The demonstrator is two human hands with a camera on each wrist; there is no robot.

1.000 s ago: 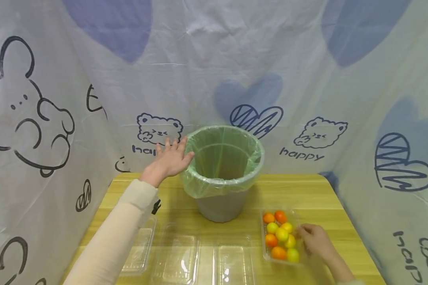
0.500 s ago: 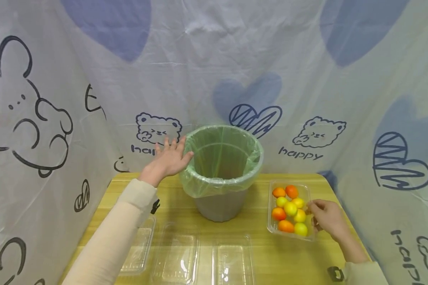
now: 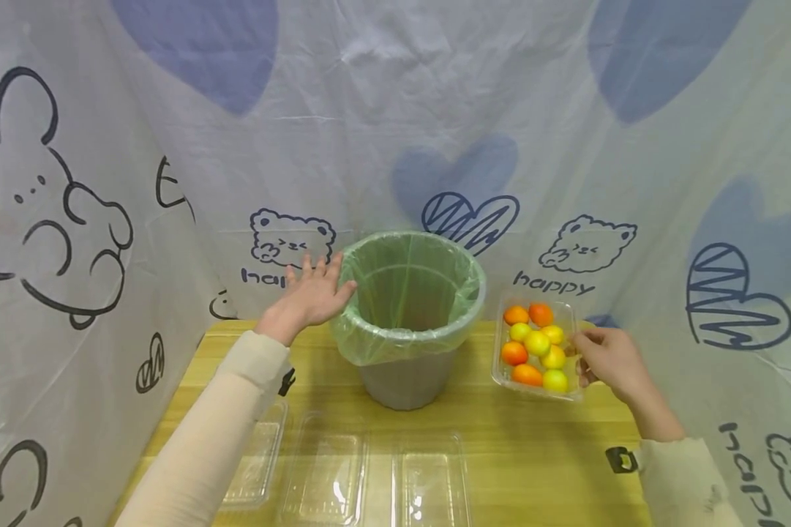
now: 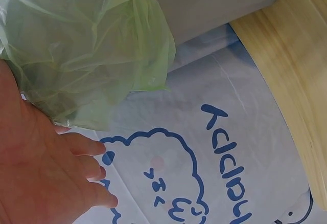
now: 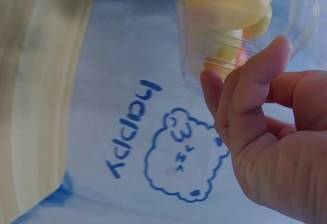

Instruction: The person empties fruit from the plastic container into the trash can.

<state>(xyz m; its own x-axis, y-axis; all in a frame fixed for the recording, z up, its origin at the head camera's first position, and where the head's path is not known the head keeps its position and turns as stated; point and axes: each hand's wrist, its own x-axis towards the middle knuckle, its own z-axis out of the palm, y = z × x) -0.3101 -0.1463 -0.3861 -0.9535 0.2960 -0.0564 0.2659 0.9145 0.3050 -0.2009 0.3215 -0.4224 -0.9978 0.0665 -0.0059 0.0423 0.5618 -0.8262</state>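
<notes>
My right hand (image 3: 609, 359) grips the right side of a clear plastic box (image 3: 500, 372), which is held up off the table. Several small orange and yellow fruits (image 3: 536, 342) lie in it. In the right wrist view the fingers (image 5: 250, 91) curl at the box wall. Toward the middle stands a grey bin (image 3: 405, 380) lined with a green plastic bag (image 3: 375, 344). My left hand (image 3: 309, 296), fingers spread and straight, rests at the bin's left rim. The left wrist view shows that hand (image 4: 46, 173) beside the bag's folded edge (image 4: 102, 55).
Several clear plastic boxes or lids stand at the table's front: one at the left (image 3: 257, 461), one in the middle (image 3: 325, 468) and one to its right (image 3: 432, 476). Printed cloth (image 3: 369, 88) closes in the wooden table (image 3: 527, 454) behind and at both sides.
My right hand has lifted the box of fruit off the table and carried it away from me, slightly right, up beside the bin. The left hand has stayed at the rim.
</notes>
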